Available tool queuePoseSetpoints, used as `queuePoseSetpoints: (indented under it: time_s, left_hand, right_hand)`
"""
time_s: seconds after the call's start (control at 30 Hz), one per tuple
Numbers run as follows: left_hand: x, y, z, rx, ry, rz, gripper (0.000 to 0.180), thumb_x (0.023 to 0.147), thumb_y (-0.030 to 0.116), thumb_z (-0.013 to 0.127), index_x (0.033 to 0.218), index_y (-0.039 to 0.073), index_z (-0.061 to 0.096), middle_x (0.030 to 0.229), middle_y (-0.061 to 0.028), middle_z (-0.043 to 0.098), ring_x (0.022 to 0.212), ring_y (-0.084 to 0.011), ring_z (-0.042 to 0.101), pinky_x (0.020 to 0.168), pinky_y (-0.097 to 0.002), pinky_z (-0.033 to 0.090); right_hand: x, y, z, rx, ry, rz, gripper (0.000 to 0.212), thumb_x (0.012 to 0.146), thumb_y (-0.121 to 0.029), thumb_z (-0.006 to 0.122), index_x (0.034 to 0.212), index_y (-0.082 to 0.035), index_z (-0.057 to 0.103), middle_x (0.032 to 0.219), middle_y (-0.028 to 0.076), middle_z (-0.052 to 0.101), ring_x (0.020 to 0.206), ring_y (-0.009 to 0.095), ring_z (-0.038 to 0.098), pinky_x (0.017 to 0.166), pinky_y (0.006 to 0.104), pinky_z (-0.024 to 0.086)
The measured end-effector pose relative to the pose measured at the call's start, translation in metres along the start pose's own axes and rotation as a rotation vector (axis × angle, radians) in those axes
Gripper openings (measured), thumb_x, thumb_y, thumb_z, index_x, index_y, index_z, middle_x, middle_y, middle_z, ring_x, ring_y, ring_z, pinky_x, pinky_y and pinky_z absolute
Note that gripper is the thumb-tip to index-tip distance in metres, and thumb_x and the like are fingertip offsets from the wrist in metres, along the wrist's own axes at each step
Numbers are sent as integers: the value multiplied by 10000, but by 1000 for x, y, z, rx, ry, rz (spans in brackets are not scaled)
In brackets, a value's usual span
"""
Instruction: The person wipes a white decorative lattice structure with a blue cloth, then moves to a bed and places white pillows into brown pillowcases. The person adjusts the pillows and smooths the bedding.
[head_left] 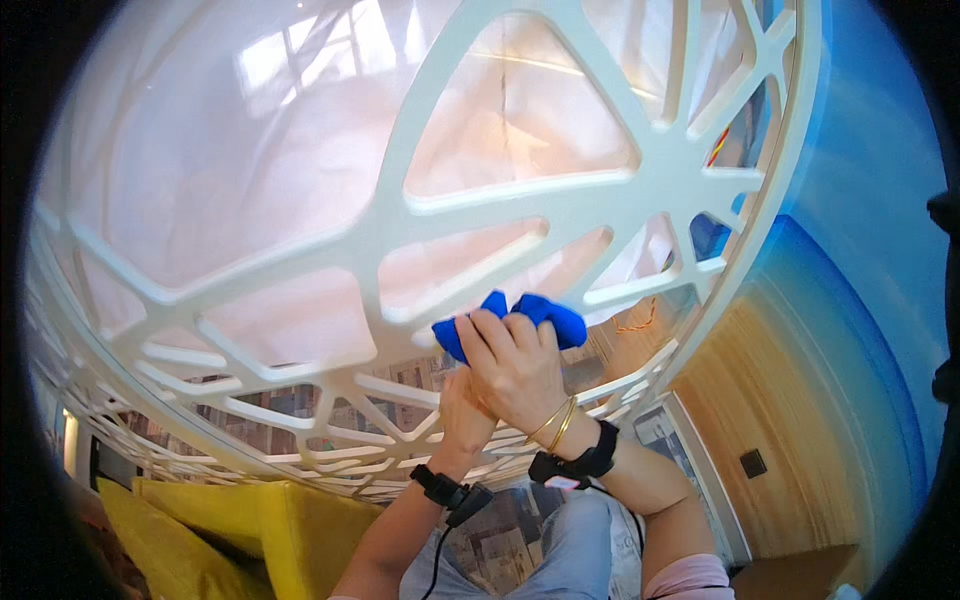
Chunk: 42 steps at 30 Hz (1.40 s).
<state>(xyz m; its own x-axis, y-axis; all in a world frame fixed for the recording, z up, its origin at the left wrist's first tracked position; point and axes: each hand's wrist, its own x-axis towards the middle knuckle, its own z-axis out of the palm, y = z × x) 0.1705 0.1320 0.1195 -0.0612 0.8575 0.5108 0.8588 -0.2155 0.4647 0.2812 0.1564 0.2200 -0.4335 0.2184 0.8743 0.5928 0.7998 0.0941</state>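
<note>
A bunched blue cloth is in my right hand, whose fingers curl over it and press it against a bar of the white lattice panel. The cloth sticks out on both sides of the fingers. My left hand sits just below and to the left, touching the right one. Its fingers are mostly hidden behind the right hand and the lattice, so I cannot make out what they hold. Gold bangles circle my right wrist, and both wrists carry black straps.
White translucent sheeting with reflections lies behind the lattice openings. A yellow upholstered seat stands at the lower left. On the right are a blue wall and a wood-grain panel with a small dark square fitting. Printed paper covers the floor.
</note>
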Motion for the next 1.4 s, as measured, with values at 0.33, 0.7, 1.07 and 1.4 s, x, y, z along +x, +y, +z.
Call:
queuePoseSetpoints:
  time_s: [0.33, 0.7, 1.07, 1.4]
  left_hand:
    - [-1, 58, -51, 128, -170, 178, 641, 702, 118, 675, 1255, -11, 380, 1192, -205, 421, 1179, -363, 382, 954, -483, 320]
    - [99, 128, -72, -15, -353, -10, 508, 800, 166, 607, 1243, 19, 408, 1072, -198, 556, 955, -343, 550, 838, -425, 428]
    - [114, 112, -65, -12, -521, -107, 413, 805, 277, 632, 1119, 40, 506, 934, -207, 607, 808, -356, 595, 693, -415, 473]
    - [121, 115, -69, -68, -533, 15, 509, 794, 249, 650, 1216, 59, 439, 1023, -239, 575, 908, -409, 563, 755, -432, 460]
  right_hand:
    - [-15, 13, -52, 410, -16, 537, 506, 649, -49, 614, 1152, -75, 569, 1056, 112, 515, 911, 275, 477, 776, 383, 376]
    - [-18, 61, -64, 162, -207, 806, 504, 706, -8, 577, 1204, -75, 530, 1088, 155, 505, 963, 332, 491, 778, 415, 381]
    - [-10, 74, -57, 109, -157, 765, 453, 693, -83, 600, 1144, -108, 561, 1019, 72, 514, 835, 269, 490, 650, 389, 345]
    - [-3, 88, -58, -126, -151, 895, 453, 697, -76, 618, 1145, -101, 559, 1034, 91, 525, 855, 282, 499, 689, 402, 354]
